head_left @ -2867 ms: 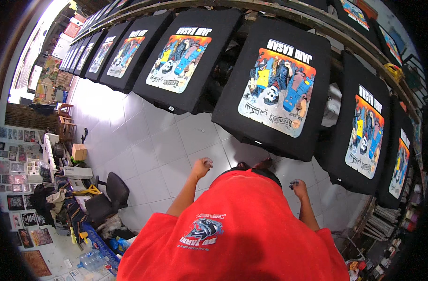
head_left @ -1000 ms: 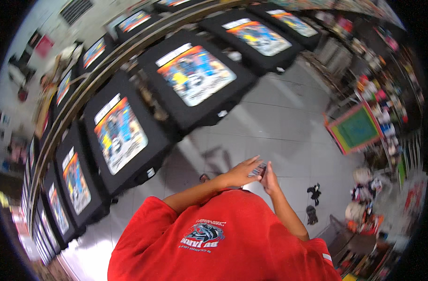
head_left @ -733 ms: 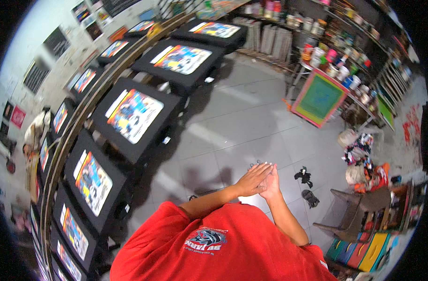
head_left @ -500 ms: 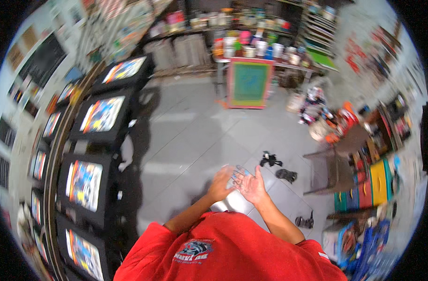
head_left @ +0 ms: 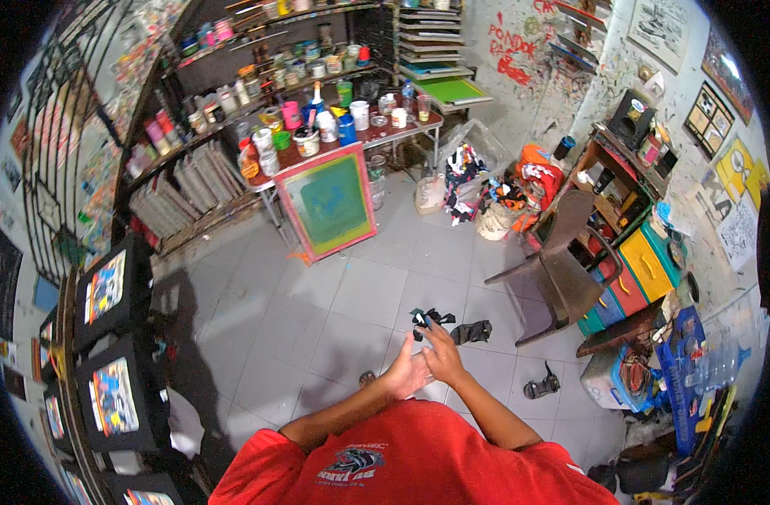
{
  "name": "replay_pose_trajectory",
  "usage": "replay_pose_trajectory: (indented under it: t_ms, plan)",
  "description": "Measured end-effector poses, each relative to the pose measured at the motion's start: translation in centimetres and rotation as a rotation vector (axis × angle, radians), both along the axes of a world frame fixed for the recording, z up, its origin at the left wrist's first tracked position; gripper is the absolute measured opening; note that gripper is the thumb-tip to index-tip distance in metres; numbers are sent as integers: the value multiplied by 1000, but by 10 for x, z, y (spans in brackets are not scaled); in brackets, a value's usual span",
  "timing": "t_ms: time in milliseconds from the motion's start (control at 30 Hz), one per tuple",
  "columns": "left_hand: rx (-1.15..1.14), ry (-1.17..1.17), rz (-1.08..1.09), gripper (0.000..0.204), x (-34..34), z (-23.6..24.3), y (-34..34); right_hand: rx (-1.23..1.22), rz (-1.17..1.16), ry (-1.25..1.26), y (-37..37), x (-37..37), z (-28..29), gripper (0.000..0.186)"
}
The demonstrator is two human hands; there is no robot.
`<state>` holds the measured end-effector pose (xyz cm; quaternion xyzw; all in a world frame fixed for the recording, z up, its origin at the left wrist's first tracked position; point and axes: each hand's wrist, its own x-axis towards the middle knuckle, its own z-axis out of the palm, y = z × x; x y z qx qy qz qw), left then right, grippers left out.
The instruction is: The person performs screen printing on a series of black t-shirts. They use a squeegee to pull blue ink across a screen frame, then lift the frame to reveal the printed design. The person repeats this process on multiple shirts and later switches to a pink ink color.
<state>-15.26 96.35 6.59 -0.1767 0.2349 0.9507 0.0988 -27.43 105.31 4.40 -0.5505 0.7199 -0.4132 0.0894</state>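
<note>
The left hand [head_left: 404, 376] is touching the right hand [head_left: 444, 360], fingers extended, neither clenching nor visibly grasping anything (what the palms may be hiding, I cannot tell). Just beyond them in view, a black thing [head_left: 472, 332] is lying on the floor [head_left: 347, 303], probably posing a trip risk should a foot stray. Farther off, a screen [head_left: 328, 204] is leaning by a table [head_left: 406, 131], perhaps risking a slide if knocked.

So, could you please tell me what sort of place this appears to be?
It looks like a screen-printing workshop: a framed screen with a green mesh stands at a table crowded with tubs and bottles, and black fabric panels with colourful prints line the left side.
</note>
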Motion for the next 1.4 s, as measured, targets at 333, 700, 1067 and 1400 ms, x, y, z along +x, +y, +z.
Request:
replay_pose_trajectory:
  t_ms: [333,700,1067,1400]
  plan:
    - [-162,70,-532,91,-160,-12,-88,73,-358,-596,-12,-114,-40,45]
    - [-463,-21,-343,61,-366,-5,-223,207,-173,-786,-123,-363,-24,43]
    - [-287,65,-195,69,-534,17,-314,211,59,-912,-321,-555,14,53]
    - [-339,298,-547,81,-708,23,-450,123,-295,-996,-416,-695,48,54]
